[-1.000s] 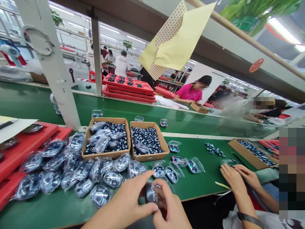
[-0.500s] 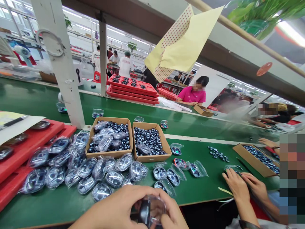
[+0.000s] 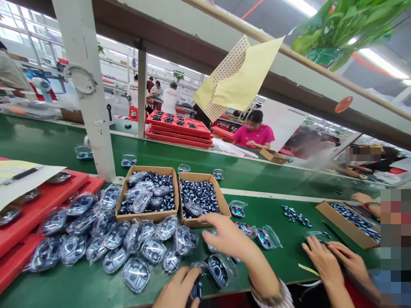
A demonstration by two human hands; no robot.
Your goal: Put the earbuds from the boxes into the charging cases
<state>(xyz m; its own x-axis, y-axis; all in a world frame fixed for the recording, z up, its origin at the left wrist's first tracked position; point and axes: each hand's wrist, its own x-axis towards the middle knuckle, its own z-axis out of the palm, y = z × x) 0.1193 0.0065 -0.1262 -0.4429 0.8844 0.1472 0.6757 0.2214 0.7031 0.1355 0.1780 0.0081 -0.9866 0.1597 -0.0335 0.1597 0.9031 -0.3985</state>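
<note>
My left hand [image 3: 178,291] is at the bottom edge, fingers curled round a dark earbud case [image 3: 196,291] held just off the green table's front edge. My right hand [image 3: 226,236] reaches forward over the table, fingers spread and bent down onto clear bags with cases [image 3: 218,269], just in front of the right cardboard box [image 3: 205,222] of small dark earbuds. Nothing shows in its grip. A second box [image 3: 146,214] of earbuds and bags stands to the left. A heap of bagged cases [image 3: 135,244] lies in front of both.
Red trays [image 3: 38,205] with a paper sheet sit at the left. A white post [image 3: 93,107] rises behind the boxes. A co-worker's hands [image 3: 324,262] work at the right, near another box [image 3: 349,222]. A green conveyor [image 3: 257,171] runs behind; more people sit beyond it.
My right hand has let go of the case and moved forward over the bagged cases. My left hand keeps the case low at the table's edge. The view has tilted upward slightly.
</note>
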